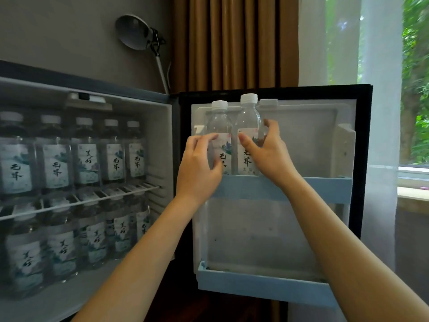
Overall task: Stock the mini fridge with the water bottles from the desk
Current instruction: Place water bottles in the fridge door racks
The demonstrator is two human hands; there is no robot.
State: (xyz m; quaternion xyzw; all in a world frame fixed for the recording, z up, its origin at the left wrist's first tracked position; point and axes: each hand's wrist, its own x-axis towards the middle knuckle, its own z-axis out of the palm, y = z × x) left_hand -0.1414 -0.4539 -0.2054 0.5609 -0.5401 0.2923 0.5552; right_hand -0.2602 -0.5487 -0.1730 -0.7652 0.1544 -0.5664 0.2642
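The mini fridge (167, 126) stands open with its door (301, 228) swung to the right. Two water bottles stand upright at the left end of the upper door shelf (325, 189), long axes vertical, white caps up, printed labels facing outward. The left hand (199, 163) has its fingers curled round the left bottle (220, 122) at label height. The right hand (269, 152) grasps the right bottle (248, 119), thumb across the label and fingers wrapped behind. The two bottles stand just beside each other.

A third white cap (268, 102) shows behind the right bottle; it may be another bottle, but the body is hidden. The lower door shelf (255, 284) runs along the door's bottom edge. In the cabinet, upright bottles stand in a row on the wire rack (97, 198) and another on the floor beneath.
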